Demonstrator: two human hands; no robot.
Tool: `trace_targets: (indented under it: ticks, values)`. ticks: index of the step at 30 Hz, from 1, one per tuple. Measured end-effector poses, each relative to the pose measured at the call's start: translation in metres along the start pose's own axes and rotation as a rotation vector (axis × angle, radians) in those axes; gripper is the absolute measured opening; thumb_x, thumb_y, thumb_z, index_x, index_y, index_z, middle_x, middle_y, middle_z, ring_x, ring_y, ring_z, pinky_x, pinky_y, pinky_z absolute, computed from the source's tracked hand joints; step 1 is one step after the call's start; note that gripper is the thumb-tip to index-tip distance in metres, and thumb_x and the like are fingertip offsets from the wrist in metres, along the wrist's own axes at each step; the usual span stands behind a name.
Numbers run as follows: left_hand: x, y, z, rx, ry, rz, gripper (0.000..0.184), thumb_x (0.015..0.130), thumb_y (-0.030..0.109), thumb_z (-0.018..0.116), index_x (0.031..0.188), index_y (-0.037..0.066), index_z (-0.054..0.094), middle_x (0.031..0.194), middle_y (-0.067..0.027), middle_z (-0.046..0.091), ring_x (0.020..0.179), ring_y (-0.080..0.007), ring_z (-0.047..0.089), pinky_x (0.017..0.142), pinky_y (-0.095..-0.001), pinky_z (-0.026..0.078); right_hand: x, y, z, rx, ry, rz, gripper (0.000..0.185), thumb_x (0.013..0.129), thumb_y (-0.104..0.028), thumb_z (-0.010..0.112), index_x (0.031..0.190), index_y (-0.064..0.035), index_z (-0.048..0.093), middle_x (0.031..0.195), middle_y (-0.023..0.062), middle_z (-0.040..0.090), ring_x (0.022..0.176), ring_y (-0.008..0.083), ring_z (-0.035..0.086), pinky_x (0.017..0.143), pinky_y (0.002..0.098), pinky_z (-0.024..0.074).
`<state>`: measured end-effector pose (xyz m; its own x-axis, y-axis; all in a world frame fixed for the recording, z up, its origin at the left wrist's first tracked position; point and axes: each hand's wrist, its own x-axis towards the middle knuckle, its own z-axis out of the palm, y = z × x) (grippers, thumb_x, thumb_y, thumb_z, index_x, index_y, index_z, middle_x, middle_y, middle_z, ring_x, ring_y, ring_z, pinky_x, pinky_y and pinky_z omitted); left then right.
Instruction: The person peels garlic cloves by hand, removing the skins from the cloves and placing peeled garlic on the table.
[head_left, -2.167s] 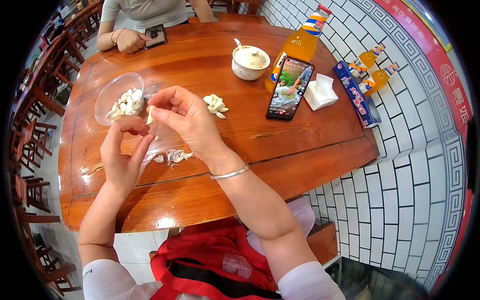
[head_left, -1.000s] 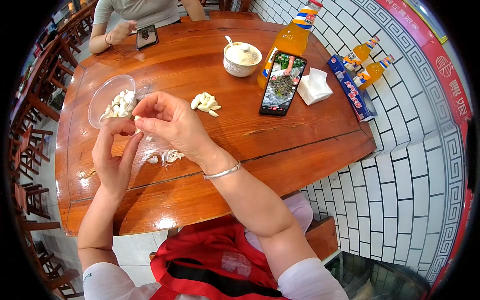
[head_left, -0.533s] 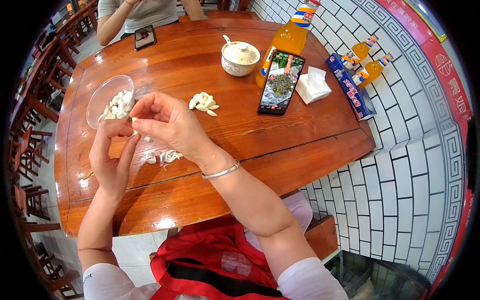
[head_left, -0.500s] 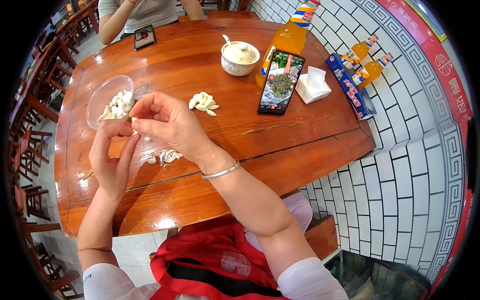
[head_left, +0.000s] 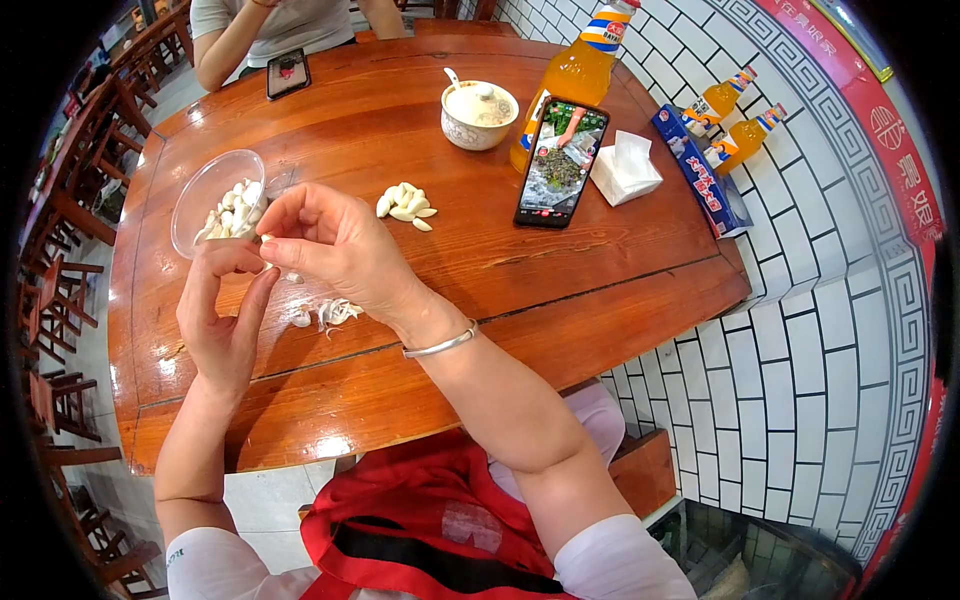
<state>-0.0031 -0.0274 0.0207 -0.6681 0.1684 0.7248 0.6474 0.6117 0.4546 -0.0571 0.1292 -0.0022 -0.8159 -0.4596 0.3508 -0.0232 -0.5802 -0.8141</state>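
Observation:
My left hand and my right hand meet above the left half of the table, fingertips pinched together. Between them is a small pale garlic clove, mostly covered by the fingers. Just behind the hands, a clear plastic bowl holds unpeeled garlic cloves. A small pile of peeled garlic cloves lies on the wood to the right of my right hand. Papery garlic skins are scattered on the tabletop below my right hand.
A phone leans against a large orange soda bottle on the wooden table. Nearby stand a lidded white bowl and a tissue pack. Another phone lies before a person seated opposite. A tiled wall borders the right.
My hands stay nearly in place, still pinched together with only slight finger movement. The picture on the propped phone's screen has changed.

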Motion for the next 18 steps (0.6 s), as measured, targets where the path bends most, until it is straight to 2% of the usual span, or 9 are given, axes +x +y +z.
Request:
trace_targets:
  ticks: [18]
  values:
    - [-0.0007,-0.0025,0.0,0.0,-0.021,0.011,0.021,0.076,-0.008,0.071,0.091,0.0,0.058,0.092,-0.0105,0.062,0.083,-0.0191,0.06,0.075,-0.0274,0.047,0.0012,0.0022,-0.0009,-0.024,-0.003,-0.002,0.017,0.086,-0.005,0.068,0.101,-0.0021,0.06,0.092,0.0016,0.062,0.083,0.0071,0.06,0.075,0.0209,0.0518]
